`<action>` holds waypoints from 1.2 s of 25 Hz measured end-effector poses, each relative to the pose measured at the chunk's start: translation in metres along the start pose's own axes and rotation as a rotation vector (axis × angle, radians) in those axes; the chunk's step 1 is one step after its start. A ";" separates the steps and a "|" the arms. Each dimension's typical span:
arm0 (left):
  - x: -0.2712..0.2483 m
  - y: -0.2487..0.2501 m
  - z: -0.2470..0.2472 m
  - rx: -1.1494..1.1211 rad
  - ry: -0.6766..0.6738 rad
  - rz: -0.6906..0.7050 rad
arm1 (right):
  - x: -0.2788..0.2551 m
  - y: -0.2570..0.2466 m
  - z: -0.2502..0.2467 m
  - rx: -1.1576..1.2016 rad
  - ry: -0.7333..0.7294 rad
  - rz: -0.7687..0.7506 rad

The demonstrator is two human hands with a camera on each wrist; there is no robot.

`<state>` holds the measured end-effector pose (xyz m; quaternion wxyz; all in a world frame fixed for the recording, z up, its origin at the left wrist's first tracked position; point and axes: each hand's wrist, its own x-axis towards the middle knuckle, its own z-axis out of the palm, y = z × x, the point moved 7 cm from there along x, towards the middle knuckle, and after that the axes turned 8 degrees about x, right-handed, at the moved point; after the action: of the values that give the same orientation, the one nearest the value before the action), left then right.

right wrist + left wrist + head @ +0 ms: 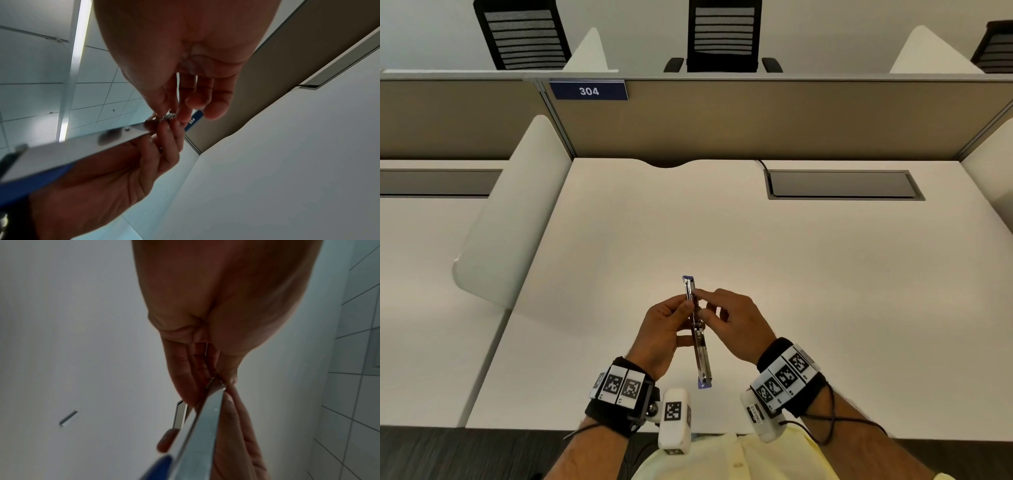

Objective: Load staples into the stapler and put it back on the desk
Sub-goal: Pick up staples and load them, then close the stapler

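Holding the opened stapler (697,329) steady, my left hand (659,337) clamps its hinge (above the surface (825,274)) while right-hand (736,325) fingers (700,293) pinch staples (168,117) into its channel.

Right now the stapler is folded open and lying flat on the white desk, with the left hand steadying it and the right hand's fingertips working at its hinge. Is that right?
Not quite. The stapler is not lying on the desk; the head view shows it held up above the desk. The rest stands: it is folded open, the left hand holds it, and the right hand has its fingertips at the hinge.
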<state>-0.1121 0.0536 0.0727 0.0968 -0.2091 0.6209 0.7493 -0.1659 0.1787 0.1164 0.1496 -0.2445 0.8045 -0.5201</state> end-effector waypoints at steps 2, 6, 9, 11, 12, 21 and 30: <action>0.001 0.001 -0.001 -0.004 0.005 0.001 | -0.002 0.001 0.000 -0.056 0.003 -0.025; 0.004 -0.001 -0.003 -0.012 0.008 0.004 | -0.005 0.000 0.001 -0.116 -0.027 -0.053; 0.003 0.000 -0.001 -0.023 0.012 0.002 | -0.004 0.001 0.001 -0.114 -0.018 -0.040; 0.003 0.003 0.000 -0.046 0.030 -0.002 | -0.003 0.009 -0.006 0.052 0.056 0.080; 0.002 0.004 -0.002 -0.049 0.047 -0.001 | -0.005 0.013 -0.006 0.157 0.039 0.171; 0.002 0.007 -0.015 0.013 0.135 0.008 | -0.005 0.021 0.003 0.297 -0.054 0.313; -0.007 0.011 0.000 0.273 0.040 0.039 | 0.003 0.009 -0.008 0.455 0.109 0.303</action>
<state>-0.1100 0.0523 0.0858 0.0972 -0.1967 0.7229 0.6552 -0.1746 0.1863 0.1118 0.2333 -0.0532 0.7014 -0.6714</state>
